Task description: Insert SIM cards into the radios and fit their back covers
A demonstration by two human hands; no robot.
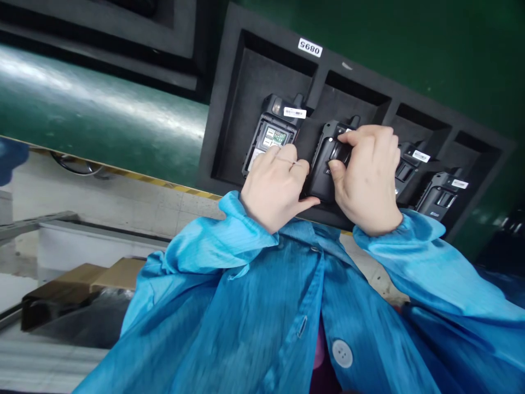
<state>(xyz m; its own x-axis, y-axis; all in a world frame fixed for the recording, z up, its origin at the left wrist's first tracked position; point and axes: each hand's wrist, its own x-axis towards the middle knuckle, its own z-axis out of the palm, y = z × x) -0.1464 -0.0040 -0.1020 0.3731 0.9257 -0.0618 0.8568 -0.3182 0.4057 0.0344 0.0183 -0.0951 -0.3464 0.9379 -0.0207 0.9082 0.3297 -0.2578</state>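
Note:
A black foam tray [229,82] with several slots lies on a green table. Both my hands hold one black handheld radio [326,167] in the second slot. My left hand [274,186] grips its left side, thumb under its lower end. My right hand [369,175] covers its right side, thumb and fingertips pressing the clip on its back. To the left, another radio [270,137] lies open-backed with a green board and a white label showing. Two more black radios [441,194] sit in slots to the right, the nearer one partly hidden by my right hand.
The tray carries a white label reading S680 [310,47]. A second black foam tray [123,38] lies at the upper left. Past the table's yellow-striped edge are a grey floor, a brown cardboard box [82,284] and a metal rail. My blue coat fills the foreground.

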